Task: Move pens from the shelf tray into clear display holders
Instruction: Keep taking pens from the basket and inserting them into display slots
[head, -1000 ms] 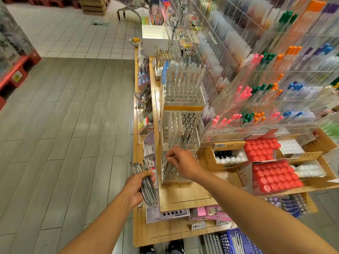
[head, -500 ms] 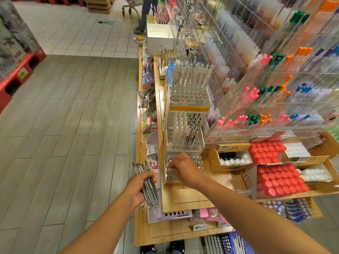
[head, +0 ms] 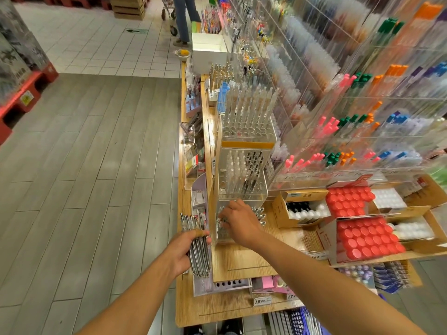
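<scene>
The step in hand looked like loading: the left hand (head: pixel 180 252) held a bundle of pens (head: pixel 197 247) — its grip wrapped round them — just beside the lowest clear display holder (head: pixel 242 223) on the bench (head: pixel 244 262). The right hand (head: pixel 238 222) reached over that holder, fingers curled; whether they pinched a pen I could not tell. Next — seat one upright in an empty slot.

Bright, even store light falls from overhead, so my arms cast only faint shadows. Wide-angle distortion bends the floor (head: pixel 84 165) boards and edges. The acrylic pen racks (head: pixel 362 81) at upper right smear into blur and soft glare.
</scene>
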